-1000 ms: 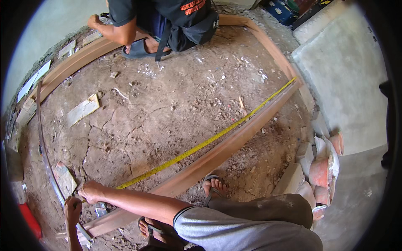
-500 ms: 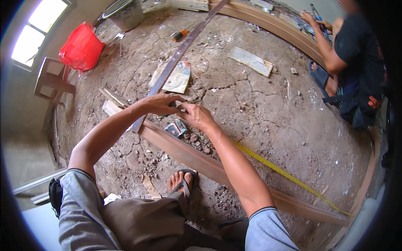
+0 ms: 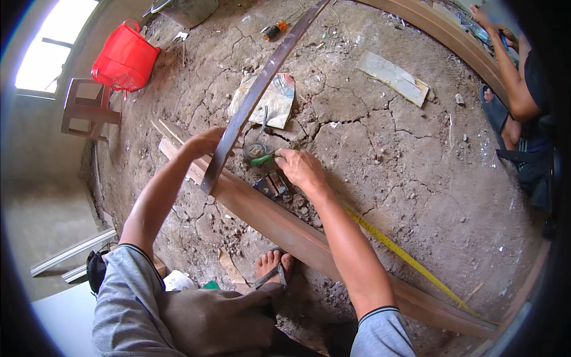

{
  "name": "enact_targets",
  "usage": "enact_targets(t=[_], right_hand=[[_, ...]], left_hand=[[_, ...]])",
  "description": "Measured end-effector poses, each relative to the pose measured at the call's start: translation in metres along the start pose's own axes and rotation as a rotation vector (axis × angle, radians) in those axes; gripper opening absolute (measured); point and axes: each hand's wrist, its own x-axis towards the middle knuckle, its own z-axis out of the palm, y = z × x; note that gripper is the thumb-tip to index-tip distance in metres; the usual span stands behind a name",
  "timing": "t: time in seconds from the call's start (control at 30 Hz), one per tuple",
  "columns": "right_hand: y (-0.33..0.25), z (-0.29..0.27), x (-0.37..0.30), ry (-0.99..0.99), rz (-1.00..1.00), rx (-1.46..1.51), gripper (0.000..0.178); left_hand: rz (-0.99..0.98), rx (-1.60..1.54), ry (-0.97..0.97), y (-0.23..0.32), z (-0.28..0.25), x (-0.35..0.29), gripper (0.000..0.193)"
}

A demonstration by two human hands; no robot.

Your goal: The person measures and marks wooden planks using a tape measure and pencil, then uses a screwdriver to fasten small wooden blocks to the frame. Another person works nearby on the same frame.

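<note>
My left hand (image 3: 206,141) is at the left side of a long dark wooden strip (image 3: 253,101), which hides its fingers. To the right of the strip is a tape measure (image 3: 257,156) with a dark round case, green edge and a small strap. My right hand (image 3: 303,171) has its thumb and forefinger closed at the green edge of the case. The yellow tape blade (image 3: 410,257) stretches from under my right forearm to the lower right. Below both hands lies a long reddish-brown timber beam (image 3: 270,225), with the strip's near end over it.
A small dark box (image 3: 272,185) sits by the beam. Cardboard (image 3: 275,113), a pale board (image 3: 392,78) and an orange-black tool (image 3: 275,31) lie on cracked earth. A red bucket (image 3: 126,58) and stool (image 3: 89,110) stand left. Another person (image 3: 523,89) crouches at right near another beam.
My hands have moved apart; my left has gone behind the dark strip. The tape measure now shows between them, its strap raised. The view has shifted, so the surroundings sit further right.
</note>
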Motion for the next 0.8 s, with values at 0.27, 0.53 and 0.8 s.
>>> enact_targets(t=[0.27,0.53,0.8], right_hand=[[-0.016,0.017,0.026,0.009,-0.016,0.014,0.024],[-0.028,0.041,0.022,0.015,0.004,0.041,0.028],[-0.032,0.042,0.014,0.052,-0.063,0.007,0.024]], left_hand=[[0.113,0.037,-0.163,0.014,0.026,0.015,0.091],[0.133,0.042,-0.166,-0.001,0.022,0.01,0.043],[0.054,-0.155,-0.283,-0.023,0.02,0.026,0.046]])
